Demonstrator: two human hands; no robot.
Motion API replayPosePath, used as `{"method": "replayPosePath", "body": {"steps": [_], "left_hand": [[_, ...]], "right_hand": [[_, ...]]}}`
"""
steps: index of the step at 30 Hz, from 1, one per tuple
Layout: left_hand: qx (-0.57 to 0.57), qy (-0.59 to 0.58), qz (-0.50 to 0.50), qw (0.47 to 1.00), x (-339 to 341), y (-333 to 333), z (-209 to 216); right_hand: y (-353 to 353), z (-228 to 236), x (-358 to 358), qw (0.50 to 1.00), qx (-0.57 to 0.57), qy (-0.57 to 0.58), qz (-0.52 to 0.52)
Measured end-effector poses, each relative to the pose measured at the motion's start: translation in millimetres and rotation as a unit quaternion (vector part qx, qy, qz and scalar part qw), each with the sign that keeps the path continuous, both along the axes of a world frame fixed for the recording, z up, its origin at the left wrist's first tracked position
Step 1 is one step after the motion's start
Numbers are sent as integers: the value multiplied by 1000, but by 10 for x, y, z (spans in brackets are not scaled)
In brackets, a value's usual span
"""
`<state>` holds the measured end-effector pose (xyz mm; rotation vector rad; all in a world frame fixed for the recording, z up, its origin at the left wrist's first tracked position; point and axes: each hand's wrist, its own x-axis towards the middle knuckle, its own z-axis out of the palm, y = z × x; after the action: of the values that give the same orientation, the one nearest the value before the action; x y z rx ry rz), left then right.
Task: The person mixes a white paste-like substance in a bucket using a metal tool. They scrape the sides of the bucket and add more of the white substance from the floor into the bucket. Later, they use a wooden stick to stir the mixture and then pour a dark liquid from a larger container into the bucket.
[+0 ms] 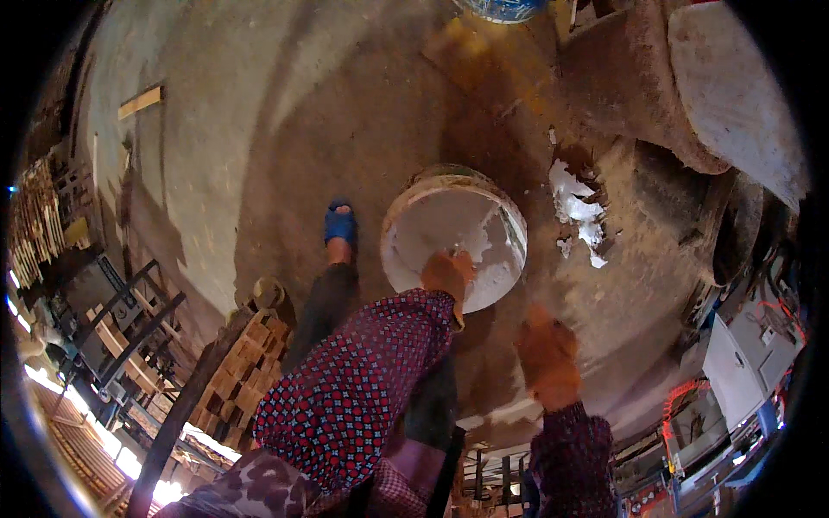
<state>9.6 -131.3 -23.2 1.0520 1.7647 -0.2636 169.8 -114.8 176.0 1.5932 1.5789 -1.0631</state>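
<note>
A: Start at the left of the frame. What's beside you there?

B: At lower left you have stacks of small wooden blocks (246, 367) next to a dark metal frame (129, 319). At upper left a lone wooden offcut (141, 101) lies on the dusty floor (259, 129). Your blue sandal (340, 224) is planted just left of centre, near the bucket.

A: And your hands?

B: Your left hand (447, 274), in an orange glove, is at the near rim of the white bucket (453, 237) in the middle of the frame. It looks as if the grip is closed on the rim, but the patterned sleeve (363, 388) hides the fingers, so you cannot tell for certain. The bucket stands on the floor, smeared inside with white paste. Your right hand (546, 354), gloved too, hangs to the lower right of the bucket, apart from it, holding nothing that shows. Whether that grip is open or curled is too blurred to say.

A: What could go wrong from here?

B: A one-handed hold on a paste-slick rim could slip, and the bucket could tip. Your sandal is near enough to catch it. To the right of centre, spilled white lumps (577, 211) lie on the floor, and stepping there could cost you your footing. At upper right the big worn drum (639, 78) crowds that side, so a swing that way could knock against it.
</note>
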Motion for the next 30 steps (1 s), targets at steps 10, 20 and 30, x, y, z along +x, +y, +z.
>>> {"method": "replayPosePath", "body": {"steps": [10, 20, 30], "left_hand": [[173, -29, -236, 956, -447, 32, 228], [37, -164, 50, 984, -531, 217, 1508], [-5, -328, -118, 937, 1401, 938, 1816]], "right_hand": [[-514, -136, -266, 992, 2, 104, -64], [-1164, 768, -130, 926, 135, 66, -347], [-1660, 1307, 73, 662, 82, -43, -744]]}}
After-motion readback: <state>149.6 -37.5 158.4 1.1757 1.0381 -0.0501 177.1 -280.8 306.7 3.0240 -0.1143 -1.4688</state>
